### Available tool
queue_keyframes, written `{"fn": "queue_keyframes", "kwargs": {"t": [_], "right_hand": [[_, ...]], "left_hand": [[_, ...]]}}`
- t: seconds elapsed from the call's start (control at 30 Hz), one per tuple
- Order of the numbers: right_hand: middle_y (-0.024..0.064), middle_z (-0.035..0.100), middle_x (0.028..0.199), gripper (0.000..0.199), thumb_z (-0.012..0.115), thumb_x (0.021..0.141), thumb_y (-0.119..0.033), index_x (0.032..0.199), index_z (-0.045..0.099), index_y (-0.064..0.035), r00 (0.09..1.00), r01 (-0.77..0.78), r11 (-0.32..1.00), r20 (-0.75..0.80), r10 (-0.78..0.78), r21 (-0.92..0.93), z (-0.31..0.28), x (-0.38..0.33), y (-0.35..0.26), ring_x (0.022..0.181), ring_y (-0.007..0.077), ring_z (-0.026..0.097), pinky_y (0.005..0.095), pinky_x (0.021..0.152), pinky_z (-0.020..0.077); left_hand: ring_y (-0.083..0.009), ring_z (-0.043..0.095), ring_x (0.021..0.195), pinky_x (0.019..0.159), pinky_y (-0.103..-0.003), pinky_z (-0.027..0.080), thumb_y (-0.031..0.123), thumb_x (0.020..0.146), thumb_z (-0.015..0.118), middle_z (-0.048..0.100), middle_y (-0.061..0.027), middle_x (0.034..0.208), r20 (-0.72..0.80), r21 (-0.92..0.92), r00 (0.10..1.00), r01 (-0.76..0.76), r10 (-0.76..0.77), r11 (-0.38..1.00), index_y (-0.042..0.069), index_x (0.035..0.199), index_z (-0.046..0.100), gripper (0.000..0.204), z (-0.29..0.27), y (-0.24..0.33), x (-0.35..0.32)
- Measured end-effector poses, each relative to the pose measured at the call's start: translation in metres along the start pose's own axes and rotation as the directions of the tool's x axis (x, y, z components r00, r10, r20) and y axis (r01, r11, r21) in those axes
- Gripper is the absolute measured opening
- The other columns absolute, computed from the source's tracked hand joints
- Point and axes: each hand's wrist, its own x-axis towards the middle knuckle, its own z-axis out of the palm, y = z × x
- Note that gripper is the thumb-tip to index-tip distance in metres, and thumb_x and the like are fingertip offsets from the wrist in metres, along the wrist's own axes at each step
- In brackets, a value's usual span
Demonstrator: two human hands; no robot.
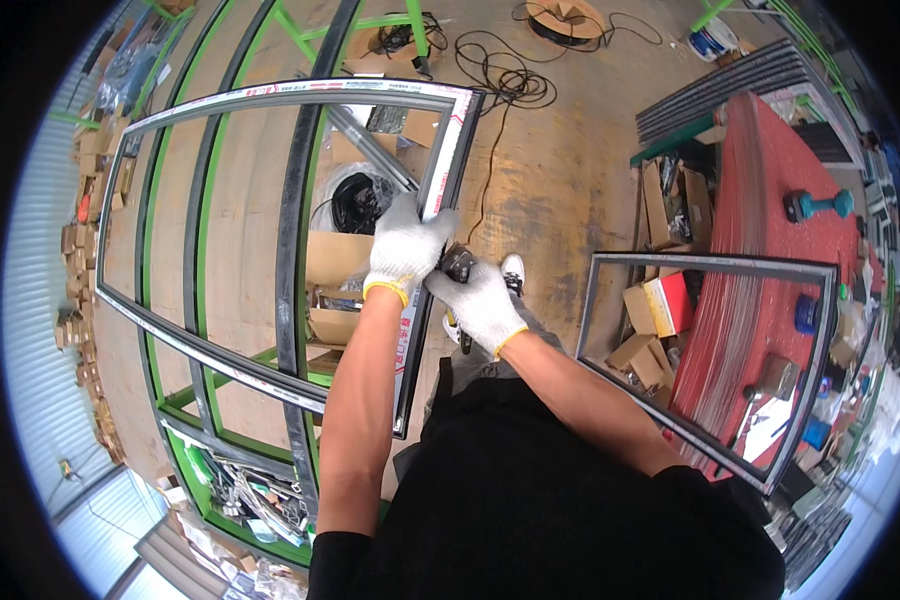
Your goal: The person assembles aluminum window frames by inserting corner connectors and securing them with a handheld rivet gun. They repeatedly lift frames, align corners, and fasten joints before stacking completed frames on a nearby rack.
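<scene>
A large rectangular window frame, dark with white printed protective film, lies across green and black rails on my left. My left hand, in a white knit glove with a yellow cuff, is closed over its right-hand bar. Right beside it, my right hand, gloved the same way, grips a dark blocky tool close to the bar's outer edge. The tool's exact kind is hard to make out, since the glove covers part of it. A thin black cable runs over the floor toward this spot.
A second dark frame leans at right against a red-covered bench, where a teal cordless drill lies. Cardboard boxes stand below. Coiled cable is on the floor ahead. A green-edged tray holds metal parts.
</scene>
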Motion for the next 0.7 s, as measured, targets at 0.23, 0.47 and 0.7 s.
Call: {"fn": "queue_keyframes", "kwargs": {"t": [0.23, 0.47, 0.7], "right_hand": [[0.0027, 0.073, 0.093, 0.024, 0.081, 0.092, -0.013, 0.11, 0.075, 0.0014, 0.99, -0.139, 0.966, 0.018, 0.139, 0.217, 0.0, -0.014, -0.017, 0.081, 0.0097, 0.063, 0.0284, 0.074, 0.0505], [0.0036, 0.074, 0.095, 0.024, 0.077, 0.097, -0.016, 0.115, 0.076, 0.0007, 0.992, -0.116, 0.966, -0.013, 0.122, 0.231, -0.008, 0.003, -0.013, 0.087, 0.0142, 0.067, 0.0329, 0.078, 0.0529], [0.015, 0.074, 0.087, 0.027, 0.073, 0.1, -0.024, 0.112, 0.074, 0.0008, 0.978, 0.143, 0.892, -0.079, -0.194, -0.428, -0.006, 0.006, -0.014, 0.079, 0.0226, 0.067, 0.0393, 0.077, 0.0543]], "left_hand": [[-0.0444, 0.074, 0.105, 0.095, -0.047, 0.056, 0.052, 0.09, 0.076, 0.076, -0.0305, 0.105, -0.015, 0.04, 0.999, 0.029, -0.029, 0.999, -0.008, 0.111, 0.073, 0.064, 0.003, -0.001, 0.0], [-0.0489, 0.073, 0.111, 0.099, -0.049, 0.056, 0.048, 0.089, 0.075, 0.075, -0.0343, 0.109, -0.006, 0.01, 1.0, 0.022, -0.022, 1.0, -0.01, 0.109, 0.071, 0.061, 0.005, -0.002, 0.003], [-0.0431, 0.074, 0.107, 0.096, -0.046, 0.055, 0.056, 0.088, 0.079, 0.075, -0.0291, 0.109, -0.007, 0.038, 1.0, -0.009, 0.01, 0.999, -0.008, 0.111, 0.074, 0.068, 0.004, -0.004, 0.005]]}}
